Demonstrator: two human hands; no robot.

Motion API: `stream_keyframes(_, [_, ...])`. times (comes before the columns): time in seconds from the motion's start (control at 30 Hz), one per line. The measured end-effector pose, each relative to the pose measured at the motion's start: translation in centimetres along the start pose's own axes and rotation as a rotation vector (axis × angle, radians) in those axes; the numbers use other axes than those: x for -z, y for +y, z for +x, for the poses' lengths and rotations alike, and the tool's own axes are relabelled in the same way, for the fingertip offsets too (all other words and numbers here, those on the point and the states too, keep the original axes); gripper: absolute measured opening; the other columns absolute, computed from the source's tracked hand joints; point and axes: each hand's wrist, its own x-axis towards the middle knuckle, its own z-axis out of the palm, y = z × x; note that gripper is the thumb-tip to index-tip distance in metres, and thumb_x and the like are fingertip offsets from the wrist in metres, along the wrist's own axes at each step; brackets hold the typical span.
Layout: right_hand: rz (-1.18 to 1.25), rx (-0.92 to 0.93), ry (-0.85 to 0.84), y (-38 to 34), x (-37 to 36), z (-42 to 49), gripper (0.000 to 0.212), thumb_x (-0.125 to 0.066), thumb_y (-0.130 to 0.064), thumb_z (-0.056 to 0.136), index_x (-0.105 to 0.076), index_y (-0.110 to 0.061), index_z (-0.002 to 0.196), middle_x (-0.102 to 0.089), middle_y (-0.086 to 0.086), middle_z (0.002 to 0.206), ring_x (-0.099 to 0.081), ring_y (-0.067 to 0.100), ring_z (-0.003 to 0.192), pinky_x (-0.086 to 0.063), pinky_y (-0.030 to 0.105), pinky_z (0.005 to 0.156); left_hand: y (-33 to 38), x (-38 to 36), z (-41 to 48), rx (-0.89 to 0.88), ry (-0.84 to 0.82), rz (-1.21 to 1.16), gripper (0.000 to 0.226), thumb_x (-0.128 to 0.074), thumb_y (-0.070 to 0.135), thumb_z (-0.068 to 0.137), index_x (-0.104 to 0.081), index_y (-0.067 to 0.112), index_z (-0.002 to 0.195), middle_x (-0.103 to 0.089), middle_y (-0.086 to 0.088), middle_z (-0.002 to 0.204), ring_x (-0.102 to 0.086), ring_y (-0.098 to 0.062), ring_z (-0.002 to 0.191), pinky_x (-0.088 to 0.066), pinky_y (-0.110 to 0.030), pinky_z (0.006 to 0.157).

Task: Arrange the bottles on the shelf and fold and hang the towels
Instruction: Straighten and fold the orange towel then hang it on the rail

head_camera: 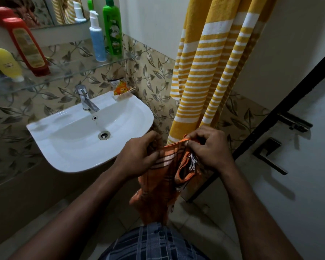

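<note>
An orange towel point(158, 190) with dark and white stripes and a fringe hangs bunched between both hands in front of me. My left hand point(137, 154) grips its left side. My right hand point(210, 145) pinches its top edge, fingers curled. A yellow-and-white striped towel point(210, 68) hangs from above on the wall to the right of the sink. On the glass shelf point(68, 72) stand a green bottle point(113, 29), a white-and-blue pump bottle point(97, 38), a red bottle point(26, 45) and a yellow bottle point(7, 63).
A white sink point(128, 117) with a chrome tap point(85, 99) is fixed under the shelf; an orange packet point(120, 88) sits at its back right corner. A mirror point(60, 10) hangs above. A door with a dark handle point(268, 154) stands to the right.
</note>
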Motion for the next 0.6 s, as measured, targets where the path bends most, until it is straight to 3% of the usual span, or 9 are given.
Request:
stream_keyframes(0.1, [0.057,-0.089,0.076,0.5,0.6,0.1,0.007,-0.085,-0.012,0.081,-0.08,-0.016,0.083,-0.073,-0.009,0.089,-0.068,0.006,0.084,-0.054,0.02,0.075,-1.4,0.1,-1.1,0.036,-0.008,0.028,0.024,-0.07,0.027,0.084,-0.057,0.031,0.104,-0.064,0.023,0.082,-0.06,0.005,0.073,-0.043,-0.022,0.065])
stream_keyframes(0.2, [0.113,-0.129,0.149,0.8,1.1,0.4,0.011,-0.084,-0.011,0.081,-0.079,-0.021,0.081,-0.072,-0.012,0.086,-0.068,0.002,0.079,-0.051,0.016,0.071,-1.8,-0.3,-1.4,0.101,-0.041,-0.003,0.023,-0.08,0.025,0.088,-0.064,0.029,0.104,-0.068,0.023,0.085,-0.065,0.006,0.078,-0.045,-0.014,0.068])
stream_keyframes(0.27, [0.145,-0.146,0.167,0.8,1.3,0.5,0.013,-0.083,-0.011,0.083,-0.078,-0.023,0.08,-0.071,-0.014,0.085,-0.067,0.0,0.078,-0.048,0.012,0.07,-1.9,-0.8,-1.4,0.124,-0.138,-0.026,0.02,-0.081,0.027,0.089,-0.067,0.03,0.103,-0.07,0.018,0.085,-0.066,0.004,0.079,-0.052,-0.021,0.07])
stream_keyframes(0.37, [0.193,-0.164,0.189,0.4,1.4,0.8,0.011,-0.082,-0.012,0.085,-0.079,-0.023,0.082,-0.073,-0.012,0.088,-0.069,0.003,0.082,-0.053,0.018,0.073,-1.8,-2.4,-1.5,0.099,-0.271,-0.007,0.021,-0.076,0.033,0.093,-0.07,0.031,0.113,-0.072,0.015,0.095,-0.067,0.001,0.084,-0.055,-0.028,0.075])
stream_keyframes(0.53, [0.254,-0.211,0.265,0.3,1.9,0.8,0.014,-0.081,-0.013,0.086,-0.078,-0.026,0.082,-0.077,-0.005,0.091,-0.074,0.013,0.085,-0.059,0.03,0.076,-3.2,-5.6,-1.3,0.113,-0.316,0.172,0.02,-0.065,0.034,0.098,-0.079,0.023,0.104,-0.061,0.003,0.098,-0.062,-0.014,0.088,-0.054,-0.04,0.079])
stream_keyframes(0.6, [0.255,-0.248,0.318,0.9,2.7,0.8,0.015,-0.081,-0.013,0.085,-0.078,-0.027,0.081,-0.078,-0.004,0.09,-0.075,0.014,0.083,-0.062,0.035,0.077,-4.6,-6.2,-1.8,0.145,-0.342,0.213,0.023,-0.065,0.04,0.099,-0.082,0.025,0.105,-0.056,0.001,0.101,-0.057,-0.015,0.093,-0.051,-0.038,0.083])
